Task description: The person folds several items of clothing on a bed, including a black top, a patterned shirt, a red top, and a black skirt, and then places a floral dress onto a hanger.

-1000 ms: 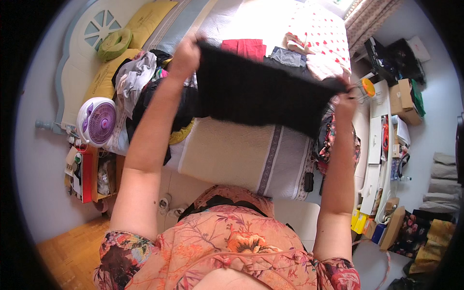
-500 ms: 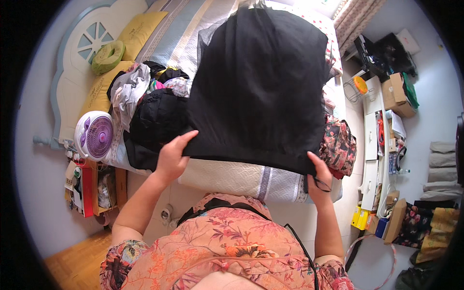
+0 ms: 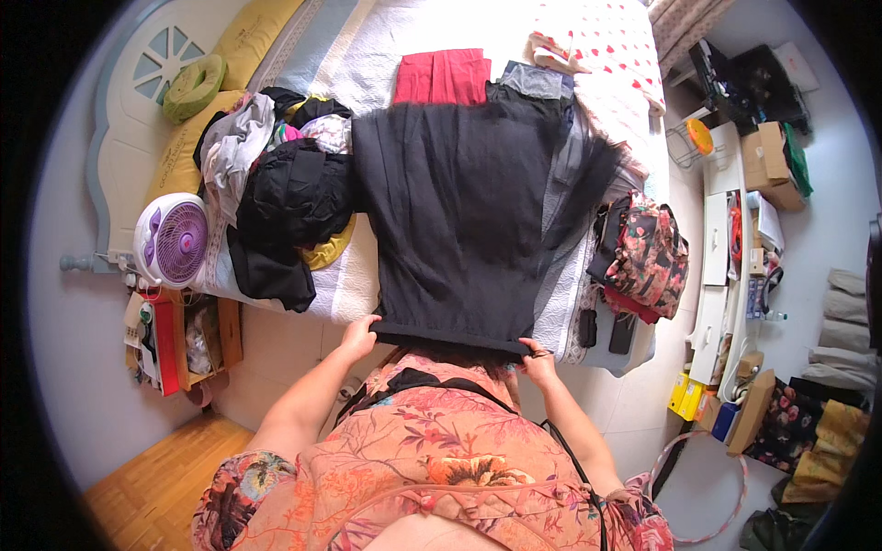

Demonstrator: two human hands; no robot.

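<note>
Black garment [image 3: 450, 220], fingers [image 3: 369, 324] pinching 2 corners

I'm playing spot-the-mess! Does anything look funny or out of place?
The clothes heap on the bed, at left, looks messy: its pieces are jumbled, while the red cloth beyond the black garment lies neatly. Nothing looks spilled or broken.

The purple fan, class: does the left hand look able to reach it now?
Probably not: the left hand grips the black cloth, with the clothes pile between that hand and the fan.
</note>
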